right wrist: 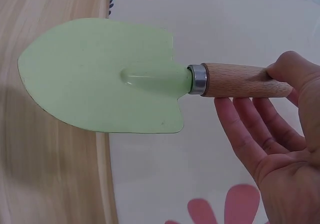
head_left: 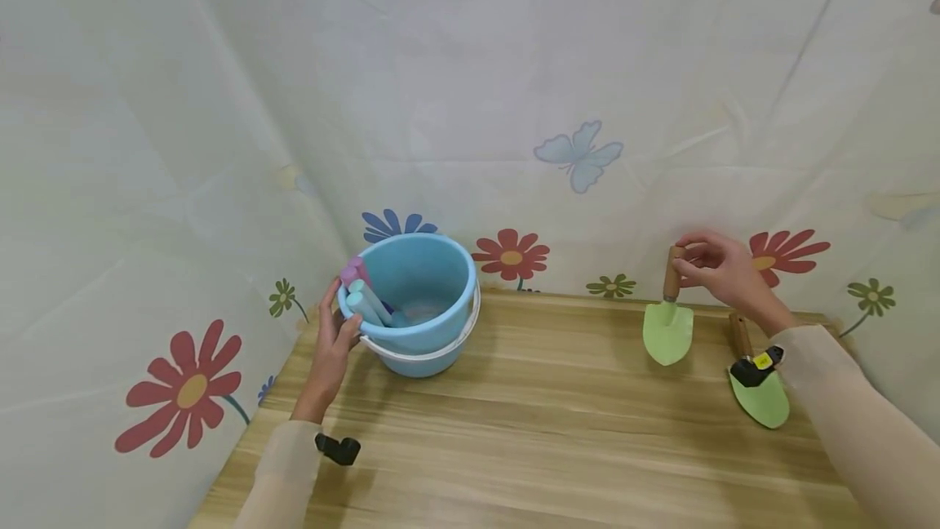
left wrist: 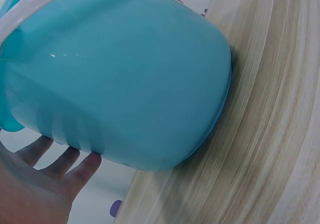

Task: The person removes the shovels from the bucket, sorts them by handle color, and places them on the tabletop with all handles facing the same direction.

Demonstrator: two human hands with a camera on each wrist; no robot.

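Note:
My right hand [head_left: 716, 272] pinches a garden trowel by its wooden handle [right wrist: 240, 80]. Its light green blade [right wrist: 100, 77] points down, close over the table in the head view. At the left, my left hand [head_left: 334, 349] grips the rim of a light blue bucket [head_left: 419, 341], thumb on the near side. In the left wrist view, the fingertips [left wrist: 90, 161] touch the bucket's wall. Pink handles [head_left: 352, 272] and light teal handles [head_left: 367, 304] lean inside the bucket against its left rim; their lower ends are partly hidden.
A second green trowel [head_left: 764, 400] lies at the table's right, partly behind my right wrist and its camera [head_left: 756, 367]. The white bucket handle [head_left: 441, 353] hangs across the front. Behind the wooden table [head_left: 543, 431] rises a pale sheet [head_left: 470, 104] printed with flowers.

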